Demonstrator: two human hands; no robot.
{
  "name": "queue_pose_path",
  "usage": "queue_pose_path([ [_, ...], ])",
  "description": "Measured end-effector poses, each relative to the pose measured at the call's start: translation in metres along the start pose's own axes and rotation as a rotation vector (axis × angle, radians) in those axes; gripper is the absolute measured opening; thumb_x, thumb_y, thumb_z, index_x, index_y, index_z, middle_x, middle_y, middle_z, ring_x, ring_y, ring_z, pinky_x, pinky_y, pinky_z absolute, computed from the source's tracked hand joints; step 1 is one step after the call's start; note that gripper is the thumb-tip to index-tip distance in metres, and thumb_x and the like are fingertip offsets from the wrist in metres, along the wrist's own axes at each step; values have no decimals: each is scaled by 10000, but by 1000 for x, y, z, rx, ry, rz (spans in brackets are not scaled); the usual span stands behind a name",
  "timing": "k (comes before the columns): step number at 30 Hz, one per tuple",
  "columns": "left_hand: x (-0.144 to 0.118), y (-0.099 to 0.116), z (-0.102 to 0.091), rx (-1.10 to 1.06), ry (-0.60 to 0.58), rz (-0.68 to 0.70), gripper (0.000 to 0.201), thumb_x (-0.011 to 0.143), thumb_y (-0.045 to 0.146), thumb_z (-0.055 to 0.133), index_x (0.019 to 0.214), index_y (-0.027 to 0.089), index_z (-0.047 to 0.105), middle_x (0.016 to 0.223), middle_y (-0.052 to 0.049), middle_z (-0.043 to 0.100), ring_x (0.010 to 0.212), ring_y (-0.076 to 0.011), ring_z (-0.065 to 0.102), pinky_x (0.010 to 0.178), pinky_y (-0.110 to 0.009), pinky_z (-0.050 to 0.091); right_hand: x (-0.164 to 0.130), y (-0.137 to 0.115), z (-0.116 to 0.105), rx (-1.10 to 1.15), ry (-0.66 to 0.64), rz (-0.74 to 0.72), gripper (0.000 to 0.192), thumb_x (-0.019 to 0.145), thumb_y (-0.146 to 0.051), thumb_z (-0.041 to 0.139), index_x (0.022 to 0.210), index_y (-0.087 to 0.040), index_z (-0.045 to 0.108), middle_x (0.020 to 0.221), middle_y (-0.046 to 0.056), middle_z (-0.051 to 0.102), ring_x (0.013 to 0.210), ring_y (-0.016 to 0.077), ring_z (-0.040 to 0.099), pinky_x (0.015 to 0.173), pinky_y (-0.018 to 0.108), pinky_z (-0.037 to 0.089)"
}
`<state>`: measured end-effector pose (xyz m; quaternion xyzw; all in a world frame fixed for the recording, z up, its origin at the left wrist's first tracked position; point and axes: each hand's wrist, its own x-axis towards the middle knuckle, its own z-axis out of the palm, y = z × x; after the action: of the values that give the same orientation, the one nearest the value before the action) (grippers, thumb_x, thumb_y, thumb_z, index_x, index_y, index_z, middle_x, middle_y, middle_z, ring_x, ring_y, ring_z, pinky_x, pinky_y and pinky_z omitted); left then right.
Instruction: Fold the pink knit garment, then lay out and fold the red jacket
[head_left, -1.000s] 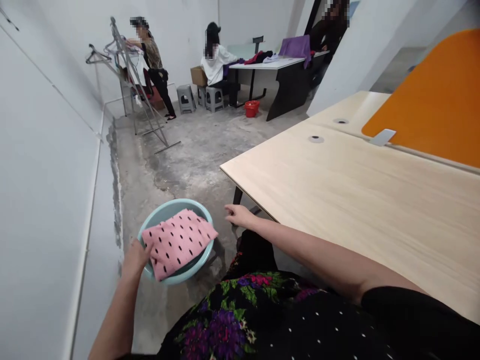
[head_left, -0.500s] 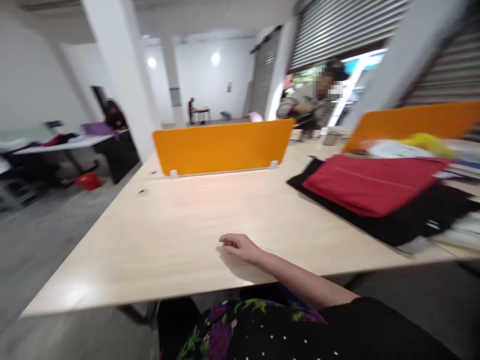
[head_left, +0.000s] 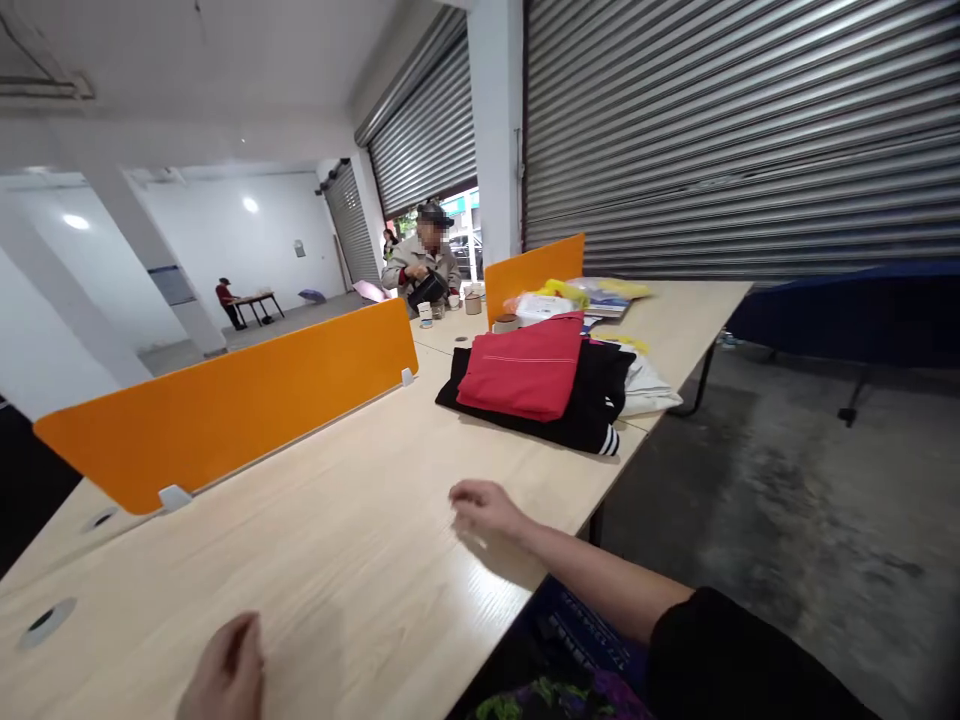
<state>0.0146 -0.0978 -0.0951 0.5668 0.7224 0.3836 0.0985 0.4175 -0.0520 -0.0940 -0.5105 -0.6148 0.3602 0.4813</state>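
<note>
My right hand [head_left: 487, 508] hovers low over the light wooden table [head_left: 352, 560], fingers loosely curled, holding nothing. My left hand [head_left: 225, 672] is at the bottom edge over the same table, also empty, fingers loosely bent. Further along the table lies a folded red garment [head_left: 525, 375] on top of a black garment [head_left: 592, 400] with white stripes, and white cloth [head_left: 649, 388] beside them. My right hand is the nearer one to this pile, a good arm's reach short of it.
An orange divider panel [head_left: 232, 405] runs along the table's middle, a second one [head_left: 532, 268] further on. A seated person [head_left: 420, 262] works at the far end near cups and bags. Metal roller shutters [head_left: 735, 130] and bare concrete floor [head_left: 780, 500] lie to the right.
The view has swung right from the floor basin with the pink cloth to the table. My left hand let go of the basin and came up over the table; my right hand stayed over the table.
</note>
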Motion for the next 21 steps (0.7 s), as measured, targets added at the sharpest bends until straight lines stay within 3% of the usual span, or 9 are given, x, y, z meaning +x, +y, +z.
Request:
queue_pose_path([
  [3,21,38,46,-99,-191,54,324,754,517,486,859,245,626,819,-14,694,716,-214,643,647,-303,492,29,2,-72,-541,436,-208,264,795,-313,533,978,-163,651,1043,130,659,997,254,585,846,383,463],
  [6,24,52,66,-116,-208,124,291,735,525,494,817,276,620,861,-6,694,772,-222,639,670,-305,478,53,9,-137,-1044,567,-192,379,813,-280,547,1169,-157,594,1294,182,551,1217,319,445,972,484,351],
  [9,21,45,65,-192,-155,70,295,738,544,495,811,285,618,855,-1,693,813,-228,637,695,-307,479,74,17,-173,-1241,548,-88,350,786,-179,538,1126,-158,615,1300,195,551,1214,338,448,1007,555,268],
  [11,20,40,61,-214,-168,47,302,725,551,512,802,282,625,848,-2,696,825,-235,638,706,-312,484,86,14,-183,-1073,590,-43,257,769,-141,510,976,-152,660,1144,185,642,1117,327,527,1004,546,280],
  [13,22,38,58,-199,-217,57,302,718,547,520,794,278,634,846,-4,698,816,-238,639,712,-318,487,99,-1,-185,-610,716,-34,180,763,-178,511,851,-149,665,946,158,691,1004,314,585,961,495,356],
  [15,24,40,56,-179,-258,59,303,729,539,513,801,273,639,857,-6,697,816,-235,638,712,-317,485,111,-25,-180,-144,787,-71,197,774,-279,518,848,-159,656,831,119,692,912,289,618,872,424,445],
  [18,25,46,54,-190,-272,41,331,756,560,504,824,264,635,864,-8,690,815,-224,635,704,-306,478,119,-69,-153,233,715,-200,329,774,-431,537,965,-182,633,835,70,694,825,239,650,763,364,513],
  [21,23,48,53,-286,-266,-9,416,750,630,525,858,243,630,806,-12,678,754,-210,634,681,-301,480,110,-109,-106,531,512,-304,406,708,-478,649,999,-196,624,874,55,701,845,238,666,765,375,536],
])
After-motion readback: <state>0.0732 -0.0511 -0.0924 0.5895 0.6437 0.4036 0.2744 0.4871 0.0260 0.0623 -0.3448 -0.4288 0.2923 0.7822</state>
